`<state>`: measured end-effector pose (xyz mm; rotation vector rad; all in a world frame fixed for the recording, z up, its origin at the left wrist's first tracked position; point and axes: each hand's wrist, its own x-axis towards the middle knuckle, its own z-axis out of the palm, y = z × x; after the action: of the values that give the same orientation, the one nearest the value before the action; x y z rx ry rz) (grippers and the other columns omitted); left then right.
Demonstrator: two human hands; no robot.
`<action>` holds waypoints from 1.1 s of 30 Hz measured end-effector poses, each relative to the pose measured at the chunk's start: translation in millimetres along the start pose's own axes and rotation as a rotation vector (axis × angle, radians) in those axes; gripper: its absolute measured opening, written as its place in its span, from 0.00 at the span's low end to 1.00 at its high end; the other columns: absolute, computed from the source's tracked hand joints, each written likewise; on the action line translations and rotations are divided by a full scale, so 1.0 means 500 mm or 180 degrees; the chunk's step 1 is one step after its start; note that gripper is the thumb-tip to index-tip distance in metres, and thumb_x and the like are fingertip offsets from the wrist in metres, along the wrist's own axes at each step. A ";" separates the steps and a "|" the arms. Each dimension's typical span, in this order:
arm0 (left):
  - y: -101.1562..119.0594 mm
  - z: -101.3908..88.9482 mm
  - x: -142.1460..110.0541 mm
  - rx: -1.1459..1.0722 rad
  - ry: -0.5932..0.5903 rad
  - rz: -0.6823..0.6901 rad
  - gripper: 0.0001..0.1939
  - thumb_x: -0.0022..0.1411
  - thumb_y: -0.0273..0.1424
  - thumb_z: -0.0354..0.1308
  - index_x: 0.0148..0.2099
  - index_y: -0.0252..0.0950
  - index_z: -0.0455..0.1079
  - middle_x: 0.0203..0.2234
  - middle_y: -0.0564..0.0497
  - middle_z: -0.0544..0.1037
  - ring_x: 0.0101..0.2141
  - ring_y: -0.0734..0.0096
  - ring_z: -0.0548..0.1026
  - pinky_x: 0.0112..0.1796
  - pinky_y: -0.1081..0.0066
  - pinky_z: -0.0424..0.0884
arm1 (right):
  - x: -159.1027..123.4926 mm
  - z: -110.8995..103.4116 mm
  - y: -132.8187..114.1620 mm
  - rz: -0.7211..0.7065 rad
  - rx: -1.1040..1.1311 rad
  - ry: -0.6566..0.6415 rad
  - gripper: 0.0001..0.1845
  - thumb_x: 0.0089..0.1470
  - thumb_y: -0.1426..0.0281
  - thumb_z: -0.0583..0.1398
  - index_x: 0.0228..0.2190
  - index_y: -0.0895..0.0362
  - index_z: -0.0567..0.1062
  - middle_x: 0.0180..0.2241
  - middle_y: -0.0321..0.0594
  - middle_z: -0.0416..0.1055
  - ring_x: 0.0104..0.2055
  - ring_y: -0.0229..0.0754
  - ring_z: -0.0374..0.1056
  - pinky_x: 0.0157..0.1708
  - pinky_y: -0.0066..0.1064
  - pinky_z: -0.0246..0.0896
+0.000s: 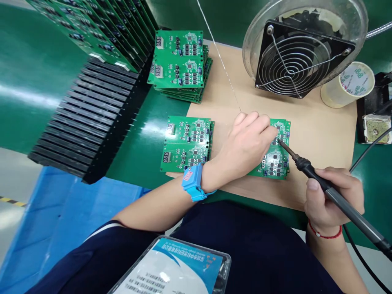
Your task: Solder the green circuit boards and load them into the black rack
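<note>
My left hand (246,145) rests on a green circuit board (277,159) lying on a brown mat (318,134), fingers pinched on a thin solder wire (221,61) that runs up and away to the back. A blue wrist strap (192,181) circles that wrist. My right hand (332,200) grips a black soldering iron (333,196) like a pen. Its tip touches the board just under my left fingertips.
A short stack of green boards (186,143) lies left of the mat and another stack (180,61) sits behind it. A black rack of upright boards (92,81) fills the left. A fume fan (301,53), a tape roll (352,83) and a sponge tray (376,126) stand at the back right.
</note>
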<state>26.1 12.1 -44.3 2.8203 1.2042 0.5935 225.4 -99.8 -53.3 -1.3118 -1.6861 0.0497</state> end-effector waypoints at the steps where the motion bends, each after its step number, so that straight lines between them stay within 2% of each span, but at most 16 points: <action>1: -0.001 0.000 0.000 0.0005 -0.0001 0.0010 0.13 0.74 0.26 0.48 0.40 0.37 0.74 0.33 0.47 0.74 0.38 0.59 0.71 0.40 0.61 0.64 | 0.000 0.000 0.000 0.0003 0.0005 0.0031 0.16 0.55 0.73 0.66 0.46 0.55 0.76 0.30 0.36 0.73 0.30 0.40 0.70 0.28 0.34 0.65; 6: -0.002 -0.003 -0.004 0.0139 0.0105 0.0077 0.13 0.73 0.25 0.49 0.39 0.37 0.74 0.33 0.48 0.74 0.37 0.59 0.71 0.39 0.62 0.64 | -0.002 0.001 -0.005 -0.0047 0.0086 0.0220 0.14 0.56 0.74 0.65 0.46 0.55 0.77 0.30 0.36 0.74 0.30 0.40 0.70 0.28 0.35 0.66; 12: 0.004 0.000 -0.007 0.0269 0.0064 0.0310 0.14 0.74 0.24 0.48 0.39 0.37 0.74 0.31 0.49 0.73 0.36 0.62 0.70 0.38 0.64 0.63 | -0.002 -0.001 -0.007 0.0036 0.0125 0.0058 0.14 0.55 0.74 0.65 0.44 0.55 0.77 0.28 0.35 0.72 0.28 0.40 0.70 0.26 0.34 0.64; 18: 0.010 0.010 -0.006 0.0330 0.0432 0.0534 0.14 0.74 0.24 0.49 0.36 0.36 0.72 0.29 0.50 0.73 0.34 0.64 0.69 0.36 0.65 0.61 | -0.001 -0.002 -0.008 0.0020 0.0139 0.0011 0.14 0.55 0.75 0.65 0.45 0.57 0.76 0.28 0.34 0.72 0.29 0.39 0.70 0.28 0.33 0.64; 23: 0.008 0.015 -0.006 0.0273 0.0555 0.0564 0.13 0.74 0.24 0.49 0.37 0.35 0.72 0.29 0.50 0.73 0.34 0.64 0.69 0.36 0.65 0.61 | -0.004 -0.001 -0.005 -0.0008 0.0148 0.0055 0.14 0.56 0.76 0.65 0.45 0.58 0.77 0.30 0.35 0.73 0.29 0.39 0.70 0.28 0.33 0.65; 26: 0.003 0.011 -0.009 0.0193 0.0446 0.0496 0.14 0.75 0.24 0.47 0.38 0.36 0.73 0.30 0.50 0.73 0.34 0.65 0.70 0.36 0.65 0.63 | -0.005 0.002 -0.002 -0.0043 0.0168 0.0166 0.15 0.57 0.74 0.65 0.47 0.57 0.77 0.30 0.36 0.73 0.29 0.39 0.70 0.28 0.34 0.66; 30: 0.002 -0.013 -0.028 -0.0214 -0.0008 0.0281 0.14 0.75 0.24 0.45 0.42 0.35 0.72 0.34 0.49 0.74 0.31 0.69 0.71 0.32 0.69 0.66 | -0.006 0.003 0.003 -0.0132 0.0126 0.0392 0.16 0.58 0.72 0.65 0.49 0.57 0.77 0.31 0.37 0.74 0.29 0.39 0.69 0.28 0.34 0.66; 33: 0.012 -0.037 -0.052 -0.0504 -0.0342 0.0510 0.13 0.74 0.25 0.46 0.41 0.36 0.70 0.33 0.51 0.73 0.29 0.71 0.72 0.27 0.71 0.65 | -0.007 0.003 0.004 -0.0072 0.0083 0.0409 0.15 0.58 0.72 0.65 0.48 0.56 0.78 0.31 0.37 0.74 0.29 0.39 0.70 0.28 0.34 0.67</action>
<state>7.7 -12.7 -34.9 2.7904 0.8788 0.5107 225.6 -100.9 -57.3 -1.2500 -1.5861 -0.0253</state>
